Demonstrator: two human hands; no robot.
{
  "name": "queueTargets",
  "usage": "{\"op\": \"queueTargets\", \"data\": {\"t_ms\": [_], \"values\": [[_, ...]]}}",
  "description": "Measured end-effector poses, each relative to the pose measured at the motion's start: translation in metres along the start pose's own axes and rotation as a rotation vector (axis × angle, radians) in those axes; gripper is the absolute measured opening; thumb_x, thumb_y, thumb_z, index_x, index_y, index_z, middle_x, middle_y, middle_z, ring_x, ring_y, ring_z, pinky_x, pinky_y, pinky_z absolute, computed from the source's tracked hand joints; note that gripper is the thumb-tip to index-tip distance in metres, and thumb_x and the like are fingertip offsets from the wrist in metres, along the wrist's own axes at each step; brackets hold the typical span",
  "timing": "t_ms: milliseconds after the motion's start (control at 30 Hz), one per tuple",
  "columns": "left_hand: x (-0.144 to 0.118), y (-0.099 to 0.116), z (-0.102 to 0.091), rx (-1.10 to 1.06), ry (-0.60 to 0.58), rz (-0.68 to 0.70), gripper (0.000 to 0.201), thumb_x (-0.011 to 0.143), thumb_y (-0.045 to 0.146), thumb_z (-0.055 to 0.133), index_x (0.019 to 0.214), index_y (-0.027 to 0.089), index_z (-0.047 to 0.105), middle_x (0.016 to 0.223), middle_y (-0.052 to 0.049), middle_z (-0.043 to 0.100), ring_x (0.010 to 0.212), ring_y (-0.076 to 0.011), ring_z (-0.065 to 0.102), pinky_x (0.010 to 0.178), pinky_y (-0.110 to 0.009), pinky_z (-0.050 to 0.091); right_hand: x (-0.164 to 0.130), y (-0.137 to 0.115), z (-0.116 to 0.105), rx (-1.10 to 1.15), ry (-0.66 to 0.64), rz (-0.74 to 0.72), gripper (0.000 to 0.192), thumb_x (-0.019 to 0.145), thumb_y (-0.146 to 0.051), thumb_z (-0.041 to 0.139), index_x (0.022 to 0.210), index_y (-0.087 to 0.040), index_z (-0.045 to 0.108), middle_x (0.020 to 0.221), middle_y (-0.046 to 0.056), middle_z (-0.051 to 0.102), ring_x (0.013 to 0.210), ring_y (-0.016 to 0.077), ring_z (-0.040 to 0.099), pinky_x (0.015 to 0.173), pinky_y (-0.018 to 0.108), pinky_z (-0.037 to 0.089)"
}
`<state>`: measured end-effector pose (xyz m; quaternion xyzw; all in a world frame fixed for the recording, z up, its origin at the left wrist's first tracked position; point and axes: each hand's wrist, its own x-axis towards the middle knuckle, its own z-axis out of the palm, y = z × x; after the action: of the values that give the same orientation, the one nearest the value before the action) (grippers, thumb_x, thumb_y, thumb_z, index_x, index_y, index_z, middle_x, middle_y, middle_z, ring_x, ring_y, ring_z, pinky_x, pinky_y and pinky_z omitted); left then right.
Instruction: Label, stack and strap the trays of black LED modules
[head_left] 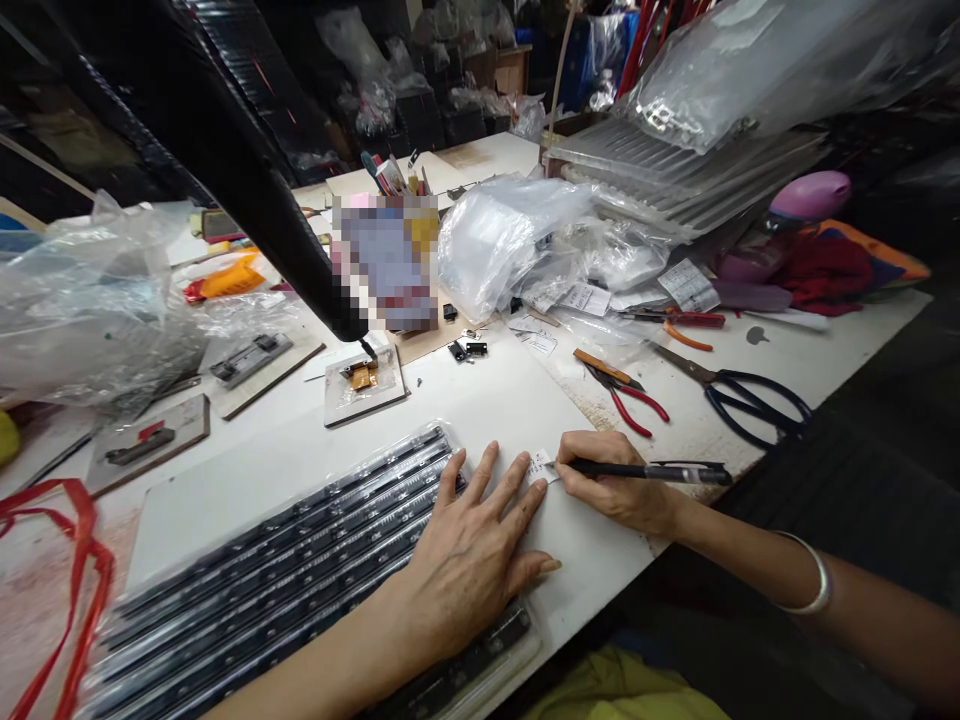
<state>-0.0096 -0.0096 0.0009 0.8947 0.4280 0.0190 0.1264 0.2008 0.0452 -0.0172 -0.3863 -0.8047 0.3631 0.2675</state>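
Step looks like writing: right hand (pixel 616 482) clamped on pen (pixel 675 472), tip at paper (pixel 541 465). Left hand (pixel 472 540) flat, fingers apart, across strips (pixel 300 545), fingertips by paper's edge. Paper lies on surface (pixel 589 555) just beside strips. Next stroke likely calls for steady paper, light pen control.

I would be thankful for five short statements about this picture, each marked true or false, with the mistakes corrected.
1. The right hand holds a black pen. True.
2. The left hand is closed in a fist. False: the left hand is spread, partly over the plastic tray.
3. Scissors with dark handles lie on the table. True.
4. A small white slip lies at the pen's tip. True.
5. The bracelet is on the left arm. False: the bracelet is on the right arm.
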Motion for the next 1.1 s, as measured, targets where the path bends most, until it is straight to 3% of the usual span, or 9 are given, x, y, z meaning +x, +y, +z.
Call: {"op": "queueTargets", "data": {"t_ms": [400,633,1100], "values": [[0.0,-0.0005,0.0002,-0.019,-0.013,0.0,0.059,0.089,0.06,0.032,0.14,0.03,0.037,0.148,-0.003,0.038,0.137,-0.0346,0.028,0.108,-0.059,0.021,0.0003,-0.0006,-0.001,-0.028,0.01,-0.016,0.021,0.08,-0.012,0.047,0.062,-0.02,0.039,0.056,-0.005,0.04,0.053,0.0081,0.038,0.053,0.023,0.03],[-0.0001,-0.0006,-0.0003,-0.017,-0.004,0.005,0.058,0.09,0.059,0.034,0.139,0.029,0.039,0.147,-0.004,0.038,0.136,-0.0346,0.029,0.108,-0.058,0.02,-0.0026,-0.0001,-0.0017,0.046,0.058,0.073,0.018,0.08,-0.013,0.049,0.064,-0.02,0.044,0.058,-0.004,0.047,0.054,0.0088,0.043,0.053,0.023,0.034],[-0.0001,-0.0011,0.0011,-0.001,-0.015,-0.001,0.059,0.09,0.06,0.031,0.14,0.03,0.037,0.148,-0.002,0.037,0.137,-0.0338,0.027,0.108,-0.058,0.021,-0.0018,0.002,0.0005,-0.052,0.045,-0.001,0.019,0.081,-0.011,0.049,0.065,-0.019,0.042,0.058,-0.005,0.044,0.053,0.0076,0.041,0.054,0.023,0.032]]}}
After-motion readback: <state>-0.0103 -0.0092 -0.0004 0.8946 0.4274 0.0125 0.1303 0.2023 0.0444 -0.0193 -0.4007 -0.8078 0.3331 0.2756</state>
